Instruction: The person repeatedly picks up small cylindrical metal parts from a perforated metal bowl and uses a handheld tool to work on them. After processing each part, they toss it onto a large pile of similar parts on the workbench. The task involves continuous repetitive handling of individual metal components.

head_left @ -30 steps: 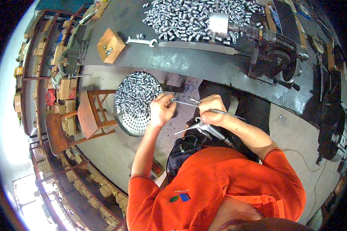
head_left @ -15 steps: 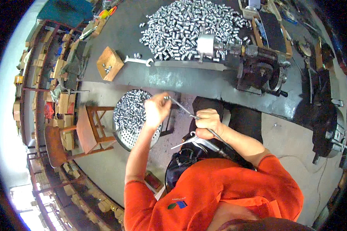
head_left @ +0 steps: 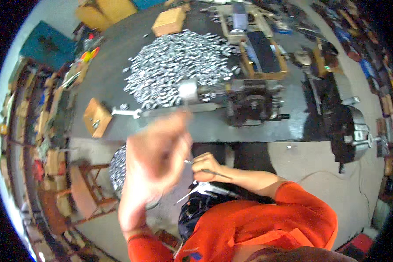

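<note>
My left hand [head_left: 159, 150] is raised close in front, over the near edge of the bench. Motion smears its fingers, and whether they hold anything does not show. Lower and to the right, my right hand [head_left: 206, 165] is closed around a thin dark rod [head_left: 222, 175], whose tip pokes out to the left and whose other end lies along my forearm. Beneath that hand a silver metal tool with thin arms [head_left: 203, 188] rests at my lap. Partly behind my left arm, small metal sleeves [head_left: 117, 170] fill a round seat or tray.
A large heap of metal sleeves [head_left: 174, 65] covers the dark bench [head_left: 161, 129]. Beside it stand a machine with a chuck [head_left: 253, 100], an open-ended wrench [head_left: 125, 112] and a small wooden box [head_left: 96, 118]. A wooden chair [head_left: 85, 190] is at the left.
My left hand has come away from the rod's tip and risen toward the camera. The right hand keeps its hold on the rod. The view has shifted, bringing more of the bench in.
</note>
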Action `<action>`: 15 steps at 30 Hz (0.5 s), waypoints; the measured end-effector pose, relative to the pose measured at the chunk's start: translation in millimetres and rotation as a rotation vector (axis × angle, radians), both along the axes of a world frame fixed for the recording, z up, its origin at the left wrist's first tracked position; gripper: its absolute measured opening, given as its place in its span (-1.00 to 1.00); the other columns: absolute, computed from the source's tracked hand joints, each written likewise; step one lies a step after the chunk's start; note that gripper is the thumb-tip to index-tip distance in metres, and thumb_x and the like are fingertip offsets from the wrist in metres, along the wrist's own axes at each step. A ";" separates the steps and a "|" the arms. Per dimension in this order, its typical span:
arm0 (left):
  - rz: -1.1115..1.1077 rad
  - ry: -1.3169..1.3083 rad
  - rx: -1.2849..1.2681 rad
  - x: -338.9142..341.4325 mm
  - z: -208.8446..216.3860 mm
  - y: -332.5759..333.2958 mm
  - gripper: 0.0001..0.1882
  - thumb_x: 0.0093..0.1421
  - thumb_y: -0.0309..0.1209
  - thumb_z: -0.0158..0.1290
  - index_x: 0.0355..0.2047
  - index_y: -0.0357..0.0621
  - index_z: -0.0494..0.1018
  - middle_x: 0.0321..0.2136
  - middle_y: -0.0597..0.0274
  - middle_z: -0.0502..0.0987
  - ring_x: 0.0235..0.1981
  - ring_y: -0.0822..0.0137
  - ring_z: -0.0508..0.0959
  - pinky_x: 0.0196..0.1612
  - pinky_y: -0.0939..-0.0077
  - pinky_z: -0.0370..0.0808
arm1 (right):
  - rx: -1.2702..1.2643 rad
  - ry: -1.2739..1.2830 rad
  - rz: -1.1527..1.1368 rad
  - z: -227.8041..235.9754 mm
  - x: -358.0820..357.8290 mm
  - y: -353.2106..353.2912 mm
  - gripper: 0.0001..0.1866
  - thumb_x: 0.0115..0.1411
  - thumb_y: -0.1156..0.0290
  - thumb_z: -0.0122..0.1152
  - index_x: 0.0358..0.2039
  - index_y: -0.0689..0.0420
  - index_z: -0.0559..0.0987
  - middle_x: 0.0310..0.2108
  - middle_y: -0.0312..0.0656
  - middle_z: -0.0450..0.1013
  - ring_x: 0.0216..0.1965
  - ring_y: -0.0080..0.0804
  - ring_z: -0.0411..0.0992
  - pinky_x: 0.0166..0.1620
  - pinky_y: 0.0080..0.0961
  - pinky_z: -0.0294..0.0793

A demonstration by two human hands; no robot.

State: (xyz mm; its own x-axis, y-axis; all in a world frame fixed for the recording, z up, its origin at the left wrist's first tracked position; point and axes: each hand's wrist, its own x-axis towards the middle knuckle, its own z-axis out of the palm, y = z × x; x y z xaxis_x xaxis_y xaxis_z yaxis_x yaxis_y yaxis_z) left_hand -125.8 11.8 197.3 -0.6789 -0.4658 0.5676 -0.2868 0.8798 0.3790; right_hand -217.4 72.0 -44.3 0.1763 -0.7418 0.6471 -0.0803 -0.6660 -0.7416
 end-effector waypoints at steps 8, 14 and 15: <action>-0.390 -0.499 -0.302 -62.4 56.9 86.5 -0.65 -0.19 -0.42 0.03 -0.35 -0.41 0.46 -0.54 0.00 0.51 -0.50 0.21 0.52 -0.35 0.45 0.44 | 0.019 0.069 -0.118 -16.2 -6.2 3.6 -0.69 -0.26 0.35 0.17 -0.78 0.12 0.19 -0.76 -0.20 0.11 -0.72 -0.26 0.17 -0.64 -0.35 0.09; -0.125 -0.345 -0.707 -52.9 39.4 83.8 -0.75 -0.11 -0.45 0.01 -0.40 -0.34 0.46 -0.63 0.12 0.46 -0.59 0.25 0.49 -0.47 0.49 0.46 | 0.026 0.091 -0.097 -19.6 -1.8 -5.9 -0.71 -0.27 0.33 0.15 -0.79 0.12 0.21 -0.77 -0.20 0.11 -0.73 -0.28 0.18 -0.65 -0.37 0.09; -0.117 -0.374 -0.682 -51.4 51.2 82.2 -0.79 -0.09 -0.43 0.01 -0.45 -0.32 0.46 -0.66 0.13 0.44 -0.62 0.29 0.46 -0.49 0.52 0.43 | 0.044 0.077 -0.091 -19.9 4.4 -4.6 -0.71 -0.27 0.32 0.15 -0.80 0.12 0.22 -0.77 -0.20 0.11 -0.73 -0.28 0.18 -0.65 -0.37 0.08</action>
